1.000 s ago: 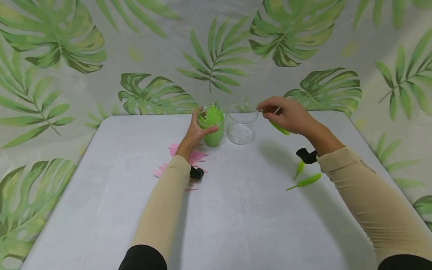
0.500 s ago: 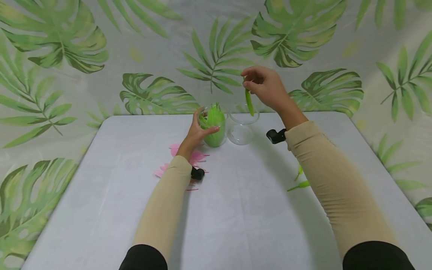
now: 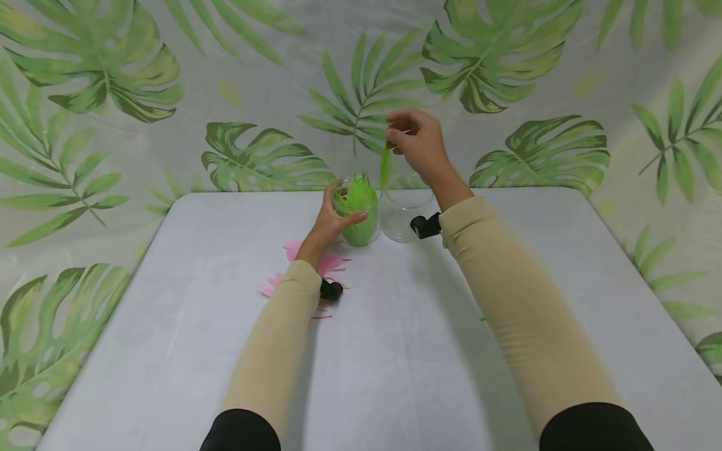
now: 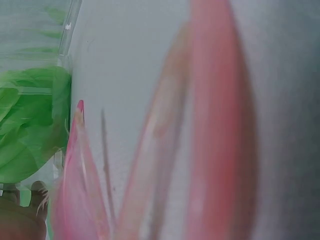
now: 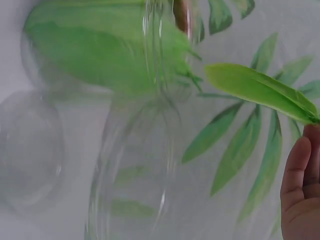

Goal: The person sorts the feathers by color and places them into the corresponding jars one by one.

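Note:
My left hand (image 3: 333, 219) grips a clear jar (image 3: 356, 210) stuffed with green feathers, standing at the far middle of the white table (image 3: 395, 351). Beside it on the right stands an empty clear jar (image 3: 402, 216). My right hand (image 3: 414, 141) is raised above the gap between the two jars and pinches a single green feather (image 3: 385, 166) that hangs tip down. In the right wrist view that green feather (image 5: 262, 90) sticks out from my fingertips (image 5: 300, 165) over the empty jar (image 5: 135, 165), with the filled jar (image 5: 95, 50) behind.
Pink feathers (image 3: 324, 263) lie on the table under my left forearm and fill the left wrist view, pink feathers (image 4: 210, 125). A leaf-print cloth (image 3: 113, 81) hangs behind and around the table. My right sleeve (image 3: 507, 300) covers the table's right middle.
My right hand has risen from beside the empty jar and moved left with the green feather, now above the jars. The left hand has stayed on the filled jar.

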`<state>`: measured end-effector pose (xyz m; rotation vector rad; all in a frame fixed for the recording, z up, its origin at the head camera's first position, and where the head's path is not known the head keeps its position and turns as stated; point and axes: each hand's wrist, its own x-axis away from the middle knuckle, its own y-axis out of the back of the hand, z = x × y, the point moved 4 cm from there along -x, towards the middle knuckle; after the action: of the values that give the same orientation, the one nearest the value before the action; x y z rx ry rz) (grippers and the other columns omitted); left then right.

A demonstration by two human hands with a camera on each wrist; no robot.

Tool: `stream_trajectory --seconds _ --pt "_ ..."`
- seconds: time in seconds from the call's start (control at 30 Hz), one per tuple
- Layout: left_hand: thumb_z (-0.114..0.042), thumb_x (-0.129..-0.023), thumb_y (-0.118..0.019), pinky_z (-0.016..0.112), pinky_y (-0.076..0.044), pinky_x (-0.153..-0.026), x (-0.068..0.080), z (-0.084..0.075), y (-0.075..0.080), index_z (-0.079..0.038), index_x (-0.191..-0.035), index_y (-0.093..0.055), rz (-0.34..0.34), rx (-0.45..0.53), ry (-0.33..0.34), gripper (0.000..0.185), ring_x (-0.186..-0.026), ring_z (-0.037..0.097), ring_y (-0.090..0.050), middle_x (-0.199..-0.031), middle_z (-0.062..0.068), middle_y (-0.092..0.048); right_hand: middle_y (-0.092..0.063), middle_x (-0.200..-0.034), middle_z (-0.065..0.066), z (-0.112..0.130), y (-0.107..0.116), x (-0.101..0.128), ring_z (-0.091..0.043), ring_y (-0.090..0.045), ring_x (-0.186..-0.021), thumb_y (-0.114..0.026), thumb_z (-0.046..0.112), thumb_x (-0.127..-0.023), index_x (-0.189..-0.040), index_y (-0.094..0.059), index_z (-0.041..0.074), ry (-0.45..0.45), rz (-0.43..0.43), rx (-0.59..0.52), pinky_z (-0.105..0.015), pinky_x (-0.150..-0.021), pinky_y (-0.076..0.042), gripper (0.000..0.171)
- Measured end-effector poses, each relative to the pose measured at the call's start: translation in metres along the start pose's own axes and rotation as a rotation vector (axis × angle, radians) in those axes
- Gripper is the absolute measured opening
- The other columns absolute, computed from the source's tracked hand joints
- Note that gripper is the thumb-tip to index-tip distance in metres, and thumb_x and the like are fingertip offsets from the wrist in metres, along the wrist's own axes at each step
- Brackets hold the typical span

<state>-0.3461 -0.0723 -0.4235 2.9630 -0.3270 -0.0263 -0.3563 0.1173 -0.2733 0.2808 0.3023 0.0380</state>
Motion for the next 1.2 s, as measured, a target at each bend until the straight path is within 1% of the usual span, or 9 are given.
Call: stream_trajectory --seconds 0.1,0.2,0.27,0.37,0.43,0.53,0.77,1.0,1.2 --pt "-0.021 -0.083 -0.077 0.054 -0.018 -0.124 0.007 -0.010 0.000 -0.027 -0.158 -0.013 0.011 0.014 0.005 0.099 -0.154 0.031 -0.017 -0.164 0.010 -0.023 -0.063 -0.104 0.001 -0.003 -0.015 0.000 -0.010 -0.064 -0.086 -0.059 0.013 -0.099 -0.126 -0.062 0.005 0.000 0.008 -0.015 -0.032 -0.086 -0.054 0.029" --pt "-0.022 -0.083 -0.077 0.053 -0.019 -0.124 0.011 -0.015 -0.001 -0.023 -0.158 -0.012 0.023 0.026 0.004 0.099 -0.153 0.032 -0.022 -0.163 0.012 -0.025 -0.064 -0.107 -0.004 -0.011 -0.030 0.003 -0.013 -0.065 -0.086 -0.059 0.013 -0.099 -0.123 -0.064 0.006 -0.019 0.051 0.011 -0.034 -0.087 -0.055 0.026" --pt "-0.024 -0.082 -0.078 0.052 -0.021 -0.124 0.008 -0.009 -0.002 -0.024 -0.158 -0.012 0.028 0.030 0.000 0.101 -0.151 0.031 -0.025 -0.162 0.010 -0.026 -0.065 -0.108 -0.005 -0.017 -0.038 0.005 -0.016 -0.065 -0.088 -0.060 0.013 -0.099 -0.122 -0.065 0.006 -0.042 0.086 0.042 -0.036 -0.088 -0.055 0.025" --pt "-0.029 -0.082 -0.079 0.050 -0.022 -0.124 0.001 0.001 -0.003 -0.028 -0.157 -0.012 0.021 0.028 -0.008 0.100 -0.150 0.028 -0.029 -0.162 0.007 -0.028 -0.066 -0.108 -0.007 -0.025 -0.045 0.010 -0.020 -0.064 -0.091 -0.061 0.015 -0.099 -0.119 -0.066 0.007 -0.081 0.135 0.078 -0.040 -0.092 -0.055 0.023" --pt "-0.031 -0.082 -0.079 0.049 -0.024 -0.124 -0.003 0.006 -0.003 -0.032 -0.156 -0.013 0.012 0.019 -0.013 0.099 -0.149 0.027 -0.030 -0.161 0.005 -0.028 -0.066 -0.108 -0.008 -0.029 -0.048 0.012 -0.021 -0.064 -0.093 -0.061 0.015 -0.099 -0.118 -0.067 0.007 -0.104 0.159 0.087 -0.041 -0.093 -0.055 0.022" --pt "-0.032 -0.082 -0.079 0.050 -0.026 -0.123 -0.006 0.008 -0.003 -0.036 -0.155 -0.015 -0.001 0.007 -0.022 0.097 -0.149 0.026 -0.031 -0.161 0.003 -0.029 -0.066 -0.106 -0.008 -0.033 -0.049 0.013 -0.020 -0.063 -0.092 -0.061 0.016 -0.099 -0.114 -0.068 0.007 -0.128 0.175 0.090 -0.040 -0.090 -0.056 0.019" --pt "-0.032 -0.082 -0.079 0.050 -0.026 -0.123 -0.004 0.006 -0.003 -0.034 -0.154 -0.015 0.000 0.010 -0.033 0.096 -0.148 0.025 -0.032 -0.160 0.003 -0.030 -0.066 -0.103 -0.009 -0.036 -0.050 0.013 -0.020 -0.064 -0.088 -0.059 0.014 -0.099 -0.115 -0.067 0.007 -0.112 0.201 0.135 -0.037 -0.082 -0.055 0.019" --pt "-0.032 -0.084 -0.077 0.051 -0.026 -0.123 -0.002 0.007 -0.002 -0.035 -0.154 -0.014 0.011 0.019 -0.037 0.095 -0.148 0.025 -0.032 -0.160 0.002 -0.030 -0.067 -0.102 -0.011 -0.040 -0.053 0.013 -0.025 -0.062 -0.088 -0.059 0.011 -0.098 -0.115 -0.067 0.003 -0.087 0.242 0.207 -0.046 -0.083 -0.052 0.021" --pt "-0.034 -0.084 -0.076 0.052 -0.024 -0.123 -0.003 0.007 -0.001 -0.036 -0.154 -0.013 0.010 0.006 -0.035 0.095 -0.149 0.026 -0.031 -0.160 0.003 -0.029 -0.068 -0.105 -0.011 -0.039 -0.053 0.014 -0.025 -0.063 -0.092 -0.059 0.013 -0.098 -0.114 -0.068 0.005 -0.094 0.259 0.240 -0.038 -0.079 -0.052 0.020"
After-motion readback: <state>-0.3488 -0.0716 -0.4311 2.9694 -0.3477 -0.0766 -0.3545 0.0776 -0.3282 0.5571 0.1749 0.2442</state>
